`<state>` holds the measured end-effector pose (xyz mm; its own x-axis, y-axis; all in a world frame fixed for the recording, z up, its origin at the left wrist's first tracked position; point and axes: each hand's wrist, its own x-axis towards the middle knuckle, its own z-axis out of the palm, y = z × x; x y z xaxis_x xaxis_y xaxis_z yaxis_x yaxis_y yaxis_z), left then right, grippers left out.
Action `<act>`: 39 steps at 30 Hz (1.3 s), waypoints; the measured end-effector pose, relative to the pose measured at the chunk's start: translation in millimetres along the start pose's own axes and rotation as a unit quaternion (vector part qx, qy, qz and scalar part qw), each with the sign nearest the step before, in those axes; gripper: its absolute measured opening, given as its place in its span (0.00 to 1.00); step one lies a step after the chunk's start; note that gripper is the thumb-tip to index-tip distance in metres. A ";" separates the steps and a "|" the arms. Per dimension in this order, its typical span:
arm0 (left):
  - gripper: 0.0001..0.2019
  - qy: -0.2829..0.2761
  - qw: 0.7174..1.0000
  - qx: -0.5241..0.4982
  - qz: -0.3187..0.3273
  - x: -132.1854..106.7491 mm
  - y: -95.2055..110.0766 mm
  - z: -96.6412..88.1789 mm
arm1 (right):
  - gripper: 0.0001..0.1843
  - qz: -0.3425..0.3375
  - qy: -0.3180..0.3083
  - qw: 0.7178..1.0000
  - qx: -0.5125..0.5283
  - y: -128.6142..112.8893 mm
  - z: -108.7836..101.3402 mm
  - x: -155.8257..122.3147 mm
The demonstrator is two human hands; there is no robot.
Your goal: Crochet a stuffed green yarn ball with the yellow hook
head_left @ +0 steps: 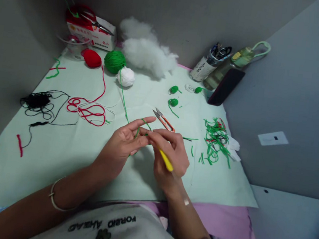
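Lettering (102,223) shows on the person's pale shirt (130,233), beside the near edge of the tabletop (63,158). Above the tabletop, near the middle of that edge, the left hand (125,140) stretches out its forefinger and bends its thumb in against the other fingers, pinching a green strand (137,132) that crosses them. The right hand (171,151) has its fingers closed round a yellow-handled tool (165,160) like a pen; its tip is hidden where the two hands meet.

Toward the left edge lie a short red piece (19,146) and, beyond it, a tangle of black yarn (36,100). Near the right edge sits a heap of clippings (216,137), mostly green. Snips (163,120) lie just beyond the hands, and loops of red yarn (88,110) spread to their left. Farther back are two small green pieces (173,102), one behind the other.

Toward the far edge, a red ball (92,58), a green ball (114,61) and a white ball (125,77) stand near white stuffing (148,51); the strand runs from the green ball to the left hand. By the far right corner, a dark phone (226,87) leans at a bottle (218,74) beside a pen cup (202,69). A box (102,36) bearing red-handled scissors (86,14) occupies the far left corner.
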<state>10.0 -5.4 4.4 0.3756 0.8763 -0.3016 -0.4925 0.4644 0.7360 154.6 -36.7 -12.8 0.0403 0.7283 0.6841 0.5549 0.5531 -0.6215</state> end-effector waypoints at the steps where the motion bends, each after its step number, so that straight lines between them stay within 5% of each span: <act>1: 0.21 -0.006 0.999 -0.023 -0.027 0.2 0.4 -0.4 | 0.18 -0.021 -0.002 1.000 -0.021 0.5 -0.9 -0.8; 4: 0.15 -0.012 0.993 -0.086 -0.082 1.0 3.5 -3.3 | 0.14 0.035 0.039 0.998 0.044 1.2 -3.5 1.7; 8: 0.15 -0.006 0.997 -0.069 -0.045 1.1 5.7 -5.2 | 0.09 0.175 0.066 0.961 0.205 0.1 -3.8 8.5; 13: 0.16 -0.016 1.000 0.025 0.007 -1.2 2.7 -2.4 | 0.08 0.228 0.032 0.946 0.229 1.3 -2.4 8.3; 18: 0.14 -0.003 0.999 0.044 0.010 -2.8 4.4 -2.7 | 0.10 0.287 0.049 0.896 0.335 5.8 -3.3 10.7; 32: 0.15 0.031 0.994 0.096 0.036 -6.9 5.9 -6.4 | 0.09 0.251 0.029 0.915 0.314 -0.2 -8.6 10.3; 36: 0.16 0.051 0.988 0.128 0.065 -10.0 1.2 -6.0 | 0.10 0.200 0.013 0.951 0.237 -3.7 -10.3 9.2; 39: 0.17 0.084 0.978 0.160 0.107 -13.7 -2.6 -2.9 | 0.12 0.082 0.005 0.990 0.114 -4.3 -7.6 1.8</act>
<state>4.0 -18.2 4.8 0.1423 0.9704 -0.1954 -0.2649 0.2275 0.9370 158.6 -40.8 -6.0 0.1232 0.8121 0.5704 0.3376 0.5062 -0.7936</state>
